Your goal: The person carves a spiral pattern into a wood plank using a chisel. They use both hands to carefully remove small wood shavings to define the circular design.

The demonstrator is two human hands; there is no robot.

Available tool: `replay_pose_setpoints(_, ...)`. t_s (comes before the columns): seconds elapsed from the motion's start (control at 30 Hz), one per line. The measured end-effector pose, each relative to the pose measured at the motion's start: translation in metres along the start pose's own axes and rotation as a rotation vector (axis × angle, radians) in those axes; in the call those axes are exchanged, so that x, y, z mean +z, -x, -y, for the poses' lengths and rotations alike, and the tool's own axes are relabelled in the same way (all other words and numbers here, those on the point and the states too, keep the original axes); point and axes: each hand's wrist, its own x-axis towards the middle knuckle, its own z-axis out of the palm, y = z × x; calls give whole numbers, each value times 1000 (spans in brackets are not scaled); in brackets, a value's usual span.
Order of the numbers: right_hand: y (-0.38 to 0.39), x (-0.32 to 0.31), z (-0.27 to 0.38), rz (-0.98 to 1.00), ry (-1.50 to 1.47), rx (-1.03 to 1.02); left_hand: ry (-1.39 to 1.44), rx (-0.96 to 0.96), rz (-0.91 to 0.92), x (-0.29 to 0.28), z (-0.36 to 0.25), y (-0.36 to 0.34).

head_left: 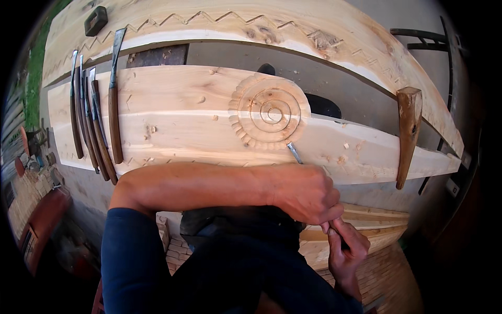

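Observation:
A pale wooden plank (178, 110) lies crosswise before me, carved with a round spiral (269, 107) that has a scalloped rim. My left forearm reaches across the plank's near edge, and my left hand (306, 192) is closed around a gouge. The gouge's metal blade (294, 152) juts out past the fist, its tip at the spiral's lower right rim. Lower down, my right hand (346, 246) is closed round the handle end of the same gouge, close under the left fist. Most of the handle is hidden by my fingers.
Several chisels and gouges (112, 104) lie side by side on the plank's left end. A wooden mallet (408, 136) rests across its right end. Behind stands another plank (219, 26) with a zigzag groove and a dark block (95, 21). Small wood chips (342, 159) are scattered about.

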Motion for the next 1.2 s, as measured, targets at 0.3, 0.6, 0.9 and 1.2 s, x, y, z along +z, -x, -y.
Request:
replay_pose_setpoints(0.3, 3, 6, -12, -31, 16, -42, 15, -13, 69, -6, 2, 3)
replay_pose_setpoints(0.6, 30, -7, -33, -247, 113, -202, 46, 2, 33, -2, -2, -1)
replay_pose_setpoints(0.9, 32, 4, -41, -546, -38, -216, 146, -18, 71, -4, 0, -2)
replay_pose_setpoints(1.2, 42, -34, -52, -606, -134, -245, 107, -50, 62, -8, 4, 0)
